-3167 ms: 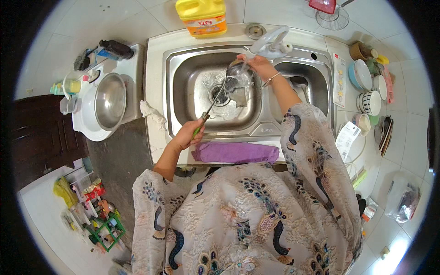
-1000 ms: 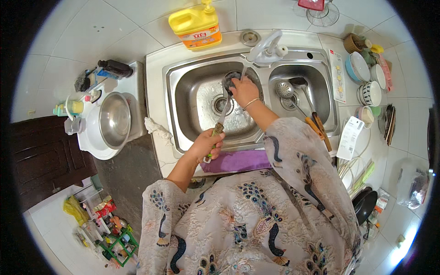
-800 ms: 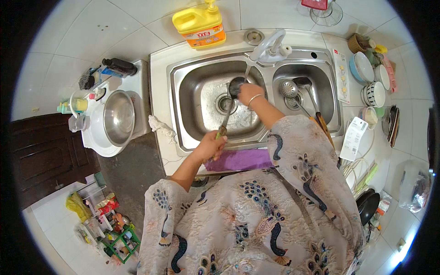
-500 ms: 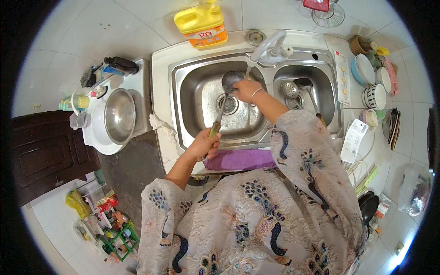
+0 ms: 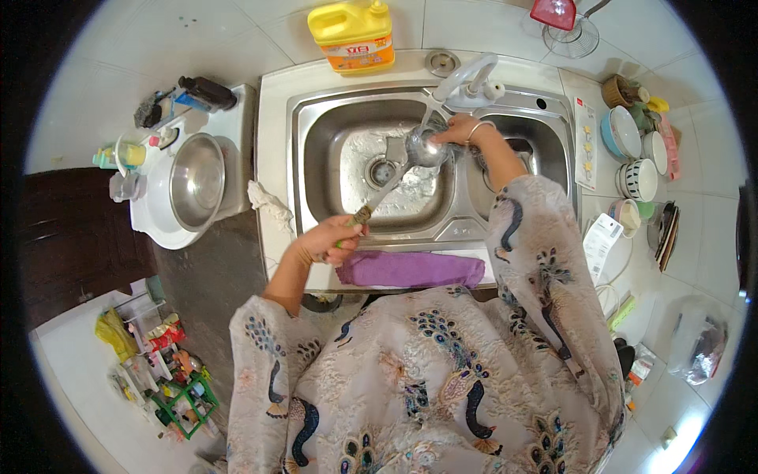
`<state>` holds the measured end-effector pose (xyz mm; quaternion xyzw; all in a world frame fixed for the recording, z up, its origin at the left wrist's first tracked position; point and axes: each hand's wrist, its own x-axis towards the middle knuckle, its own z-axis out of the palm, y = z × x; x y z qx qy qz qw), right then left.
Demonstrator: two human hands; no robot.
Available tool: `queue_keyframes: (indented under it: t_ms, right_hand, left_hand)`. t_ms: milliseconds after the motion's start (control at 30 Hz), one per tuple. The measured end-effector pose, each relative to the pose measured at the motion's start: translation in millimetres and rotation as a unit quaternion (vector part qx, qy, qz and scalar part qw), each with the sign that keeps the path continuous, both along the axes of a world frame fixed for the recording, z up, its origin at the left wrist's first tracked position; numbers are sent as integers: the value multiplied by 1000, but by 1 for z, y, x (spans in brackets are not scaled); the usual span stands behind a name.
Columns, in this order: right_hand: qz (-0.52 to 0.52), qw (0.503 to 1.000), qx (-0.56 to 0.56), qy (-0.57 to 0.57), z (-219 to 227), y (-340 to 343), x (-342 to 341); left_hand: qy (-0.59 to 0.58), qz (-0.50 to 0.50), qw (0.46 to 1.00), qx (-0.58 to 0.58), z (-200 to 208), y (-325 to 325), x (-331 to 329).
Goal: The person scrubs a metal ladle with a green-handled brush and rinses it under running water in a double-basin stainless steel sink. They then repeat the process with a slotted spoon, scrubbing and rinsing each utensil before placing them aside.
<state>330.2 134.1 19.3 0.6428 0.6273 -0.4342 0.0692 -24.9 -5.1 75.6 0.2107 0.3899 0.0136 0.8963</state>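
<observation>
My left hand (image 5: pixel 328 239), near the front rim of the sink (image 5: pixel 297 170), is closed around the handle of a metal ladle (image 5: pixel 388 188). The ladle slants up to the right, and its bowl sits beneath the white faucet (image 5: pixel 474 88), over the right part of the large basin. A stream of water (image 5: pixel 427 117) runs from the spout onto the bowl. At the bowl's rim, the fingers of my right hand (image 5: pixel 460 130) are closed on it; what else they may hold is hidden. My right arm mostly covers utensils in the small basin.
A yellow detergent jug (image 5: pixel 353 41) stands behind the sink. A purple cloth (image 5: pixel 410 269) lies along the front edge, and a white rag (image 5: pixel 268 203) at the left corner. Several bowls (image 5: pixel 636 180) line the right counter. At left is a steel basin (image 5: pixel 197 182).
The ladle's bowl has moved right and slightly down, into the water stream, with my right hand following. My left hand has shifted slightly left with the handle. Water now splashes in the basin.
</observation>
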Motion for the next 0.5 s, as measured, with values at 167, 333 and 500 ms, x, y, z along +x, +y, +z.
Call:
queue_keyframes:
  t_ms: [167,333,500]
  right_hand:
    - [63,986,146,-49,-1,-17,33]
    - [-53,975,185,-107,50,-33,34]
    - [-117,962,182,-168,102,-51,26]
  left_hand:
    - [-16,-94,987,127,-36,40,-2]
    - [211,-106,904,357,-74,90,6]
    - [276,67,785,550,-121,118,19]
